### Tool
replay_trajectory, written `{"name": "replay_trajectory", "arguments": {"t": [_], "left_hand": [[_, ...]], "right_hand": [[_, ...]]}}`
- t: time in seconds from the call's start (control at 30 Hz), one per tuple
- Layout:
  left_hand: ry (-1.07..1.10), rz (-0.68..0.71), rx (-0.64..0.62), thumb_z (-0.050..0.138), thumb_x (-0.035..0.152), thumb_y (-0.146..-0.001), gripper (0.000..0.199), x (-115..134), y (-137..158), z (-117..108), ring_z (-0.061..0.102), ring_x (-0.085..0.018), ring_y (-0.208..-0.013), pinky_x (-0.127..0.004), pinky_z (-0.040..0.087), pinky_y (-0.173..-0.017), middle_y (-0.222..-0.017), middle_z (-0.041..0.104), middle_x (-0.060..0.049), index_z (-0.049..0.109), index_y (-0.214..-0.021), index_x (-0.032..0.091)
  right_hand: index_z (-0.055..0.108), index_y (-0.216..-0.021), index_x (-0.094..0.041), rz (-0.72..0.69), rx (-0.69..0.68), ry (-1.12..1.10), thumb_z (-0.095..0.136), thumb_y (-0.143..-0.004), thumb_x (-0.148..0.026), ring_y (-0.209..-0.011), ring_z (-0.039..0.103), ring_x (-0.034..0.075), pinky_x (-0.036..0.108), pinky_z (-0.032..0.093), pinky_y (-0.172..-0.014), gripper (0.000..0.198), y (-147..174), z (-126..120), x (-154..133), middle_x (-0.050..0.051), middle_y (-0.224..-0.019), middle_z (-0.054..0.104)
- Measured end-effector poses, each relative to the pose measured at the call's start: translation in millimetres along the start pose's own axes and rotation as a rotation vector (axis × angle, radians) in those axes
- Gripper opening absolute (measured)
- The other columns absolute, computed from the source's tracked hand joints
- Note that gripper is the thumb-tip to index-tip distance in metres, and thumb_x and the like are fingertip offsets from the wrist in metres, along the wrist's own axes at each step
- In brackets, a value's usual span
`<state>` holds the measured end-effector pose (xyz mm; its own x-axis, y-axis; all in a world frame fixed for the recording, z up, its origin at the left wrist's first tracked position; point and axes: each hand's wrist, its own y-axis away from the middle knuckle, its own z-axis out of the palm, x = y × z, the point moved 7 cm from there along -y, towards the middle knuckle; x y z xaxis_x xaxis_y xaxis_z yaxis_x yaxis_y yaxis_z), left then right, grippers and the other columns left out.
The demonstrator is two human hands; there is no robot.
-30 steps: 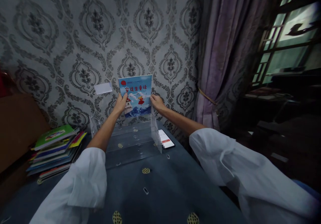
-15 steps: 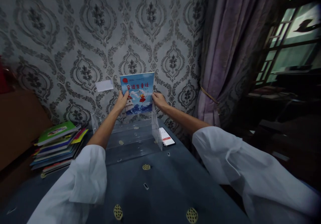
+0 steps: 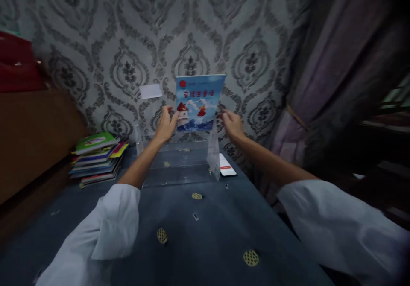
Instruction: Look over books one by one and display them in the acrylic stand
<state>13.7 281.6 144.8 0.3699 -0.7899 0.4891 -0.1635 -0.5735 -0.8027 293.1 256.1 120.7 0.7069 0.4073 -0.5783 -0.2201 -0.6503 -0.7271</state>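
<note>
A blue children's book [image 3: 199, 102] with red Chinese characters on its cover stands upright, leaning slightly back, at the top of a clear acrylic rack [image 3: 179, 175]. My left hand [image 3: 167, 124] is at the book's left edge, thumb and fingers apart; its thumb tip lies close against the edge. By the right edge is my right hand [image 3: 233, 124], its fingers loosened and slightly blurred. Whether either hand still touches the book is hard to see. The rack's lower tiers hold no books.
A stack of books [image 3: 98, 156] sits at the left beside a brown box-like piece [image 3: 38, 136] with a red bag [image 3: 19, 64] on it. A phone [image 3: 227, 166] lies right of the rack. Patterned wallpaper [image 3: 128, 77] rises behind; a purple curtain [image 3: 320, 89] hangs at right.
Both hands have loosened from the book's sides, and the left thumb has slid off its cover. The camera view has shifted, so the scene sits farther right and higher for the table things.
</note>
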Motion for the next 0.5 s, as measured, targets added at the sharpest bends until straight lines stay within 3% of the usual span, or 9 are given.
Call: {"name": "replay_trajectory", "arguments": {"t": [0.1,0.23,0.37,0.43,0.5], "left_hand": [[-0.205,0.147,0.016,0.039,0.049,-0.102,0.041,5.7,44.5,-36.2,0.054,-0.025,-0.128,-0.042,0.039,-0.111,-0.129,0.058,-0.016,0.045,-0.127,0.017],[-0.485,0.179,0.068,0.039,0.043,-0.102,0.036,-23.9,90.6,-107.5,0.047,-0.026,-0.136,-0.046,0.034,-0.116,-0.135,0.056,-0.016,0.05,-0.125,0.017],[-0.749,-0.167,0.171,0.039,0.035,-0.099,0.038,-95.3,104.5,-189.0,0.048,-0.031,-0.134,-0.05,0.036,-0.114,-0.134,0.056,-0.022,0.052,-0.127,0.011],[-0.941,-0.37,0.08,0.044,0.035,-0.097,0.045,-129.8,106.6,-213.7,0.037,-0.037,-0.143,-0.056,0.031,-0.116,-0.144,0.049,-0.027,0.05,-0.131,0.007],[-1.068,-0.469,-0.064,0.047,0.039,-0.095,0.054,-153.9,106.5,-226.5,0.028,-0.042,-0.147,-0.065,0.024,-0.116,-0.151,0.041,-0.03,0.048,-0.136,0.004]], "right_hand": [[0.062,-0.129,-0.018,0.022,0.094,-0.068,0.04,-0.098,-0.046,-0.118,0.065,0.03,0.051,0.052,-0.101,0.047,45.6,-13.7,-1.1,0.015,-0.124,0.07],[0.064,-0.126,-0.024,-0.006,-0.008,-0.094,0.045,-0.098,-0.052,-0.119,0.065,0.029,0.052,0.049,-0.106,0.044,128.9,-18.7,-14.8,0.011,-0.124,0.071],[0.065,-0.123,-0.027,0.106,-0.181,-0.107,0.045,-0.097,-0.057,-0.119,0.065,0.03,0.051,0.051,-0.104,0.044,206.9,-4.8,-15.9,0.01,-0.124,0.071],[0.066,-0.122,-0.028,0.167,-0.24,-0.135,0.044,-0.096,-0.059,-0.117,0.066,0.03,0.049,0.052,-0.104,0.046,235.9,7.2,-13.7,0.011,-0.121,0.072],[0.067,-0.121,-0.028,0.215,-0.278,-0.159,0.044,-0.095,-0.06,-0.113,0.068,0.03,0.05,0.053,-0.102,0.047,258.0,20.4,-11.4,0.011,-0.118,0.073]]}}
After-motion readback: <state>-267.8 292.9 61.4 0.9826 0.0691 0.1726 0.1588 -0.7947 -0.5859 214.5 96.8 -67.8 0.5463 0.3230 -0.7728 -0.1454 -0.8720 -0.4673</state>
